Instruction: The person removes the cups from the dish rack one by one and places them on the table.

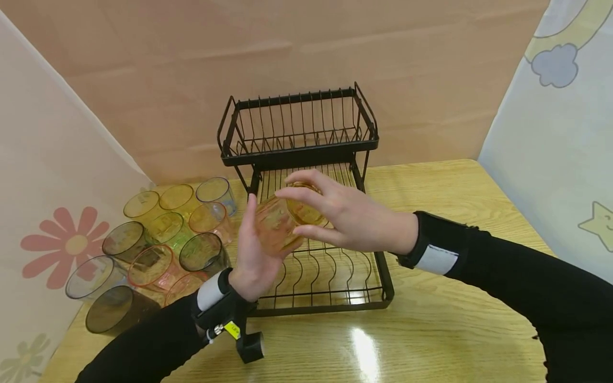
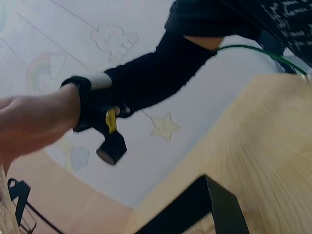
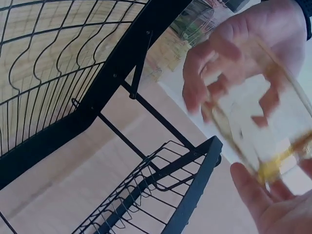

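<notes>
Above the lower tier of a black dish rack (image 1: pixel 313 308), a clear amber-tinted glass (image 1: pixel 275 226) is held tilted between both hands. My left hand (image 1: pixel 256 260) holds it from the left, thumb up along its near side and fingers behind it. With curled fingers and thumb, my right hand (image 1: pixel 354 213) grips the glass's other end. In the right wrist view the glass (image 3: pixel 243 117) shows a thick yellowish base near the right fingertips, while the left fingers wrap its opposite end. In the left wrist view, the glass is mostly out of frame.
Several tinted drinking glasses, among them a dark grey glass (image 1: pixel 110 314) and a blue-rimmed glass (image 1: pixel 215 194), stand together on the left of the wooden table (image 1: pixel 445 298). The rack's upper basket (image 1: pixel 299 154) rises behind the hands, near the back wall (image 1: pixel 306 48).
</notes>
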`<action>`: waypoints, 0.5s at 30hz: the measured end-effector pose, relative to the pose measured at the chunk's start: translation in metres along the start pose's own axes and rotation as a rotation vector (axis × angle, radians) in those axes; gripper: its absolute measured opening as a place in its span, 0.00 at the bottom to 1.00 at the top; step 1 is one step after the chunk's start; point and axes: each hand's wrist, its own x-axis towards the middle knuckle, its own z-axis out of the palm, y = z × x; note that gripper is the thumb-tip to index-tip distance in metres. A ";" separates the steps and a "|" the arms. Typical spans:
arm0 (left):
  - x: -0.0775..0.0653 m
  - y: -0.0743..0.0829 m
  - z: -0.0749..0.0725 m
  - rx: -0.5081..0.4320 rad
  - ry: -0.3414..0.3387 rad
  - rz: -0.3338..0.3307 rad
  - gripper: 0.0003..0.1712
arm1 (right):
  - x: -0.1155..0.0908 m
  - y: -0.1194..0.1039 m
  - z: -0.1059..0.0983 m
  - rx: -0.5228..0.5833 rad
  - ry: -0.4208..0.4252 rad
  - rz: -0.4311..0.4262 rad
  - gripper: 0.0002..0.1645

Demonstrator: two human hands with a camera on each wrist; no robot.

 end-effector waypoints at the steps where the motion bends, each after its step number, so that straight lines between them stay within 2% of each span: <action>1: -0.001 0.001 -0.006 0.030 0.016 0.009 0.42 | 0.000 0.000 -0.001 -0.002 -0.012 -0.009 0.32; 4: -0.008 0.009 -0.025 0.111 0.048 0.025 0.35 | -0.002 -0.001 -0.003 -0.029 -0.031 -0.056 0.35; 6: -0.015 0.015 -0.039 0.175 0.040 0.051 0.30 | -0.005 -0.001 -0.005 -0.048 -0.045 -0.094 0.35; 9: -0.028 0.026 -0.059 0.229 -0.028 0.114 0.24 | -0.012 0.001 -0.006 -0.086 -0.086 -0.140 0.34; 13: -0.040 0.041 -0.086 0.302 -0.111 0.227 0.21 | -0.025 0.004 -0.003 -0.120 -0.166 -0.162 0.35; 15: -0.046 0.049 -0.100 0.369 -0.105 0.272 0.20 | -0.031 0.005 -0.001 -0.133 -0.195 -0.160 0.35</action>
